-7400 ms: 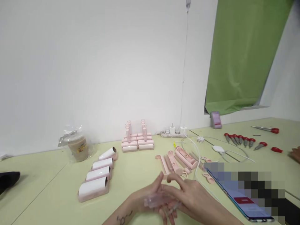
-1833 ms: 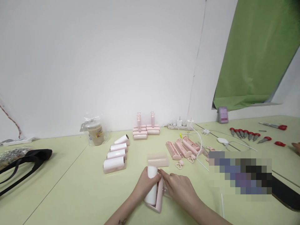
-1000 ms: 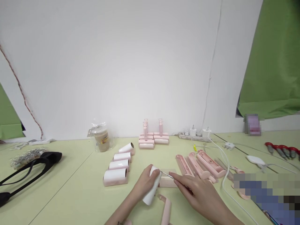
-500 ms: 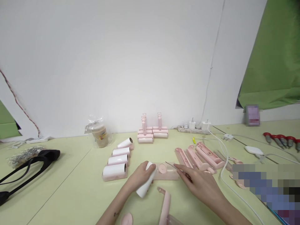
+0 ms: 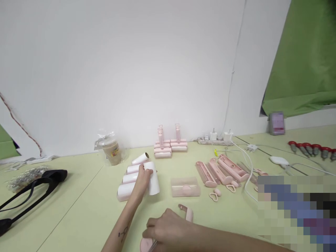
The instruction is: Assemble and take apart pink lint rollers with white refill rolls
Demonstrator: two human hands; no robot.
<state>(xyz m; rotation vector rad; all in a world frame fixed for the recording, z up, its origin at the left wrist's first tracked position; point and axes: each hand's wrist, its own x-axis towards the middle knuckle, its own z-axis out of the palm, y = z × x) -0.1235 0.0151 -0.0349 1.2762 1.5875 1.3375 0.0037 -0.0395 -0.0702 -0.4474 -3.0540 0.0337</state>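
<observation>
My left hand is closed around a white sticky roll, held tilted beside the row of several white rolls in clear pink covers. Low in front, my right hand has its fingers curled down around a slim metal tool, mostly hidden beneath them. Under that tool lies a round pink part. Just beyond my right wrist a pink handle piece shows in part. A clear pink cover with a round spot lies between the hands and the wall.
Pink roller shells and a heart-shaped loop lie to the right. Finished-looking lint rollers stand by the wall. A bagged cup, black strap, power strip, white cable and red-topped bulbs surround them.
My left hand has carried the white roll left and away from me, off the clear cover. My right hand has moved from the cover down to the round pink part near me.
</observation>
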